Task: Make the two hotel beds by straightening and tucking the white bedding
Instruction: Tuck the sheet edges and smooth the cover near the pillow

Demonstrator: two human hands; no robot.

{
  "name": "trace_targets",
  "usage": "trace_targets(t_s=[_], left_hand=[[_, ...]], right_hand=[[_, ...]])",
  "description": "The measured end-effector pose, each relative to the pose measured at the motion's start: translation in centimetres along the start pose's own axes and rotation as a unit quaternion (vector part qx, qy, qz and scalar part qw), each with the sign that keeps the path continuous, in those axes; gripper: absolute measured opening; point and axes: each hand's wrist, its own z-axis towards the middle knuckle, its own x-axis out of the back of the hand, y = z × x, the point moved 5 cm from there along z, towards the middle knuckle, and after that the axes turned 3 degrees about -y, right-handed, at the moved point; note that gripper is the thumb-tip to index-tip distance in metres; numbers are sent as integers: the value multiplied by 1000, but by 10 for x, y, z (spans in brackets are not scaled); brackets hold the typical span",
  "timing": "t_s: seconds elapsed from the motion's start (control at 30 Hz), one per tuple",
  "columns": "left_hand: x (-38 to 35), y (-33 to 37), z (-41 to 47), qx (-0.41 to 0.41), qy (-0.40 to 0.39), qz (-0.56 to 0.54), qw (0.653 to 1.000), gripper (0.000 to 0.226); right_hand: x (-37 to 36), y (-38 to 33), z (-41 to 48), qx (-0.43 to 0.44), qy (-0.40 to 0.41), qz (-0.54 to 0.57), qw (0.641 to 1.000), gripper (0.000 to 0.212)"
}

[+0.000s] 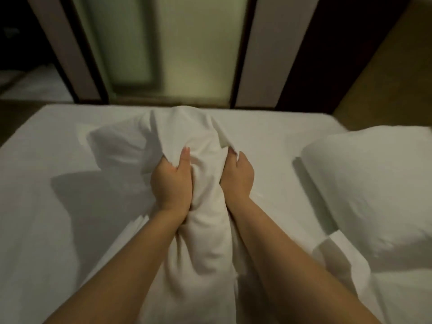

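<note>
Both fists were closed on one bunched white pillow (210,220), left hand (171,181) and right hand (238,176) clutching its cloth on either side, over the middle of the bed (46,141). A second pillow (374,183) lay to the right.

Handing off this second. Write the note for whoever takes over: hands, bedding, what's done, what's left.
Hands: left hand grips the left side of the held pillow; right hand grips its right side. The pillow is bunched lengthwise between them, over the middle of the sheet.
The second pillow lies on the bed at the right.
Done: sheet spread, fairly smooth along the far edge.
Left: set the held pillow down and square it; check the tucks, which are out of view. The other bed, dim at far left, cannot be judged.
</note>
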Motion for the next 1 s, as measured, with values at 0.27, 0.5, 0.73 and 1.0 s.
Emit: trace_targets(t_s=[0.27, 0.5, 0.73, 1.0], left_hand=[[-171, 213, -172, -145, -40, -111, 982, 38], [-320, 315, -247, -161, -130, -172, 963, 30], [-495, 341, -280, -167, -188, -217, 943, 38], [-681, 322, -277, -197, -274, -63, 939, 24]], right_hand=[[329, 14, 44, 80, 134, 29, 987, 36], [540, 43, 99, 92, 242, 11, 966, 33], [669, 96, 191, 116, 295, -36, 948, 35], [740, 208, 337, 19, 259, -153, 953, 26]])
